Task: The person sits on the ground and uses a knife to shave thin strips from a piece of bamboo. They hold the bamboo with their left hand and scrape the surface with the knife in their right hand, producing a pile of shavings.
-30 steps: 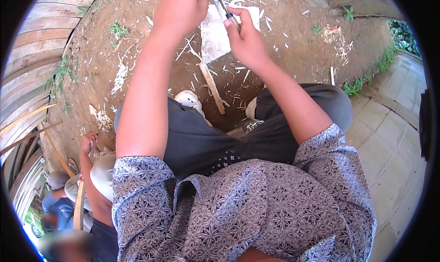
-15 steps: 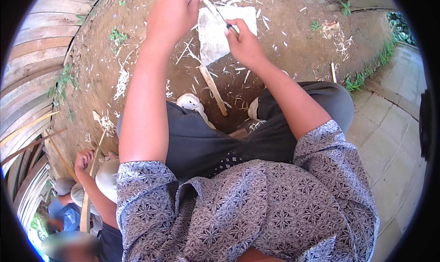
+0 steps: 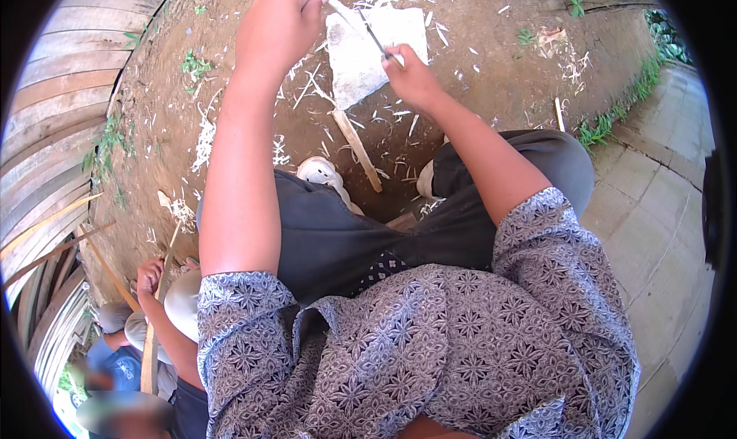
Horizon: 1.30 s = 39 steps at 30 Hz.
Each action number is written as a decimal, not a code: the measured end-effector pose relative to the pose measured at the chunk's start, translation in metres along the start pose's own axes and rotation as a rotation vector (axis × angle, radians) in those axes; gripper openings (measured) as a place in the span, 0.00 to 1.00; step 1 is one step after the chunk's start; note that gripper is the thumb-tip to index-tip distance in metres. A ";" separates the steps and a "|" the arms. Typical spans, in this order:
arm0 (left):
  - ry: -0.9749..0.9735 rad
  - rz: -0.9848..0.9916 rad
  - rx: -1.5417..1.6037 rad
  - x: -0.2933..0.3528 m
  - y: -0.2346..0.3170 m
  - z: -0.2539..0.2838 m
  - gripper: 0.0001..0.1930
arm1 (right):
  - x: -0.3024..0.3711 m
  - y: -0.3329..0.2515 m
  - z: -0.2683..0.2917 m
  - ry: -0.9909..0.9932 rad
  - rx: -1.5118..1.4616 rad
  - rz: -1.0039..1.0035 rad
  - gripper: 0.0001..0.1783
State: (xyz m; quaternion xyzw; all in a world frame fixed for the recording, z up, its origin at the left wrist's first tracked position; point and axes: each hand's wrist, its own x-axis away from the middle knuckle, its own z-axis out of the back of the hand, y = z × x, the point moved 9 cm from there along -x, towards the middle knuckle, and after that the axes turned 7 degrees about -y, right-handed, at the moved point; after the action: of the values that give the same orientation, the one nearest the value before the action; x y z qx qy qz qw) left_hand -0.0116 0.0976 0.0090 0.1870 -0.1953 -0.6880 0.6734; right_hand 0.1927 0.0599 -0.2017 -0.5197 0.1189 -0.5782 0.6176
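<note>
Knife [image 3: 374, 37] now lower; hands apart.

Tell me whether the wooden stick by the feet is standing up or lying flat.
Lying flat. The wooden stick rests lengthwise on the dirt ground, slanting between the white slab and the shoes, among scattered shavings.

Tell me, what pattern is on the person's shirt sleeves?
A grey-and-white floral, star-like print covers the shirt sleeves, clearest in the head view.

No packages, labels, signs, screens.
</note>
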 end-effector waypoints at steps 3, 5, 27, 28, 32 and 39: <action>-0.010 0.040 0.005 0.005 0.005 0.007 0.08 | 0.020 -0.077 0.016 -0.026 -0.055 0.089 0.20; -0.028 0.075 0.018 0.005 0.008 0.005 0.08 | 0.025 -0.092 0.016 -0.013 -0.147 0.180 0.20; -0.014 -0.029 -0.018 -0.007 0.020 0.003 0.08 | -0.007 0.038 -0.002 0.031 0.130 0.004 0.21; -0.004 -0.030 -0.043 -0.002 0.015 0.006 0.08 | -0.006 0.024 -0.005 -0.028 0.129 -0.051 0.22; -0.026 0.017 -0.002 0.001 0.006 0.005 0.08 | 0.006 0.001 -0.002 -0.096 0.098 -0.145 0.22; -0.018 0.013 -0.032 0.001 0.002 0.003 0.08 | 0.022 -0.069 0.010 -0.031 -0.046 0.033 0.24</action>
State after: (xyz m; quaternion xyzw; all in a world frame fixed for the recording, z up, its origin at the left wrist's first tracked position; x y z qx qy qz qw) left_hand -0.0117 0.0970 0.0125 0.1685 -0.1917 -0.6883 0.6791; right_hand 0.1657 0.0605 -0.1332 -0.5407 0.1314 -0.5570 0.6166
